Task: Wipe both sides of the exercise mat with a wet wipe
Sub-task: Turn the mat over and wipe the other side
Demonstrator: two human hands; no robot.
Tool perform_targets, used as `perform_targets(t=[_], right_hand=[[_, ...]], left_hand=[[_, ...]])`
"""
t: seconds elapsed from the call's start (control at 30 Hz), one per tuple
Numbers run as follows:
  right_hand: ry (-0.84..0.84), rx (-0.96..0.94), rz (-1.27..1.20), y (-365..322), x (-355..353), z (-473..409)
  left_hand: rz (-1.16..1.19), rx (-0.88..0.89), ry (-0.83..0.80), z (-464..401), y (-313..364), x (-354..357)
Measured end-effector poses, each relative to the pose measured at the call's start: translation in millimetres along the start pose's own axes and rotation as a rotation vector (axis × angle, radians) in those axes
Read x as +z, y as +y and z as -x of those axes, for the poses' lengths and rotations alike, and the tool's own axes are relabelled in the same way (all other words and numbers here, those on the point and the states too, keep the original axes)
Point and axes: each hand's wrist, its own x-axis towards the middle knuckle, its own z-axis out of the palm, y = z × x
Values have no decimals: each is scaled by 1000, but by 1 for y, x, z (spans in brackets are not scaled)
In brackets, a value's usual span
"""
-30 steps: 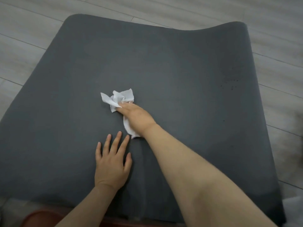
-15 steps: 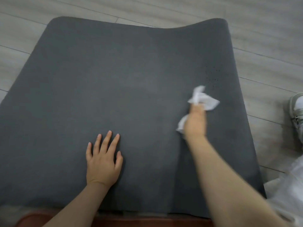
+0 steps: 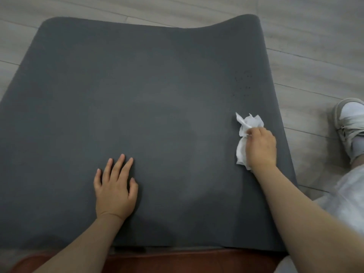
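A dark grey exercise mat [image 3: 137, 85] lies flat on the floor and fills most of the view; its far right corner curls up. My right hand [image 3: 260, 146] grips a crumpled white wet wipe [image 3: 247, 125] and holds it against the mat close to the right edge. My left hand [image 3: 116, 186] rests flat on the mat near the front, fingers spread and straight. A fainter, damp-looking patch shows in the middle of the mat.
Pale wood-look floor [image 3: 315, 36] surrounds the mat. A foot in a white and grey shoe [image 3: 350, 125] rests on the floor to the right. A light trouser leg [image 3: 344, 200] is at the lower right. A reddish-brown edge [image 3: 177, 261] runs along the bottom.
My right hand swept the wipe from the mat's centre over to its right edge, then drew back slightly toward me. My left hand stayed flat in place.
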Motion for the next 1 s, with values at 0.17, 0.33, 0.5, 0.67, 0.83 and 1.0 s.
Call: perform_targets(t=[0.17,0.33,0.5,0.67,0.83,1.0], right_hand=[[-185,-48,-159,-106,21,25],[-532,-650,-133,-251,33,97],[-139,-565,179,-145,36,49],[-24,70,344,42,-22,-3],[-52,141,78,-59,31,21],[-326,-543,-241,-222,57,112]], left_hand=[[-16,1,-7,1,0,0],[2,-2,2,1,1,0],[5,7,13,0,0,0],[1,0,15,0,1,-1],[2,-12,4,1,3,-2],[30,-14,23,0,2,-1]])
